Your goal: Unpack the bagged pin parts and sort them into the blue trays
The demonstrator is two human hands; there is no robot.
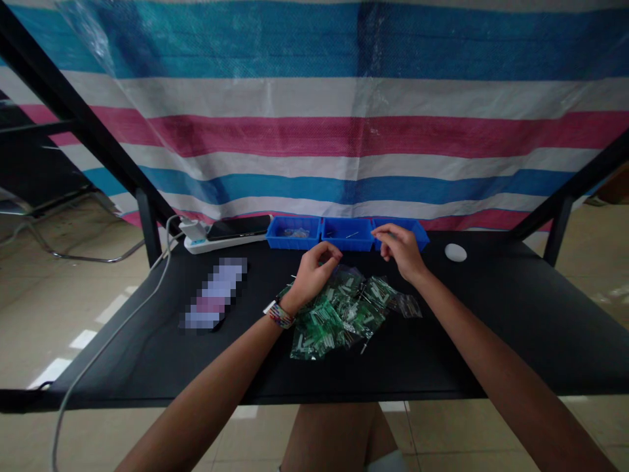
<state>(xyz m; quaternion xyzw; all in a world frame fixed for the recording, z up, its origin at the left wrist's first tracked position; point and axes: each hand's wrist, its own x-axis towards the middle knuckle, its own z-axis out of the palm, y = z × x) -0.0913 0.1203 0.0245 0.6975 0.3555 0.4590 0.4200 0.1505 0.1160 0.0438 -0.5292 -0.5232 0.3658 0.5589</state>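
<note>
Packets [318,331] — glossy, crinkled plastic

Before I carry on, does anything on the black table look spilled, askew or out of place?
One small thing: a thin pale piece sticks out at the front of the jumbled green packets. It looks odd because it may be loose, though I can't tell. The three blue trays stand in a row.

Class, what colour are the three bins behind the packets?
The bins are blue, seen in the head view.
</note>
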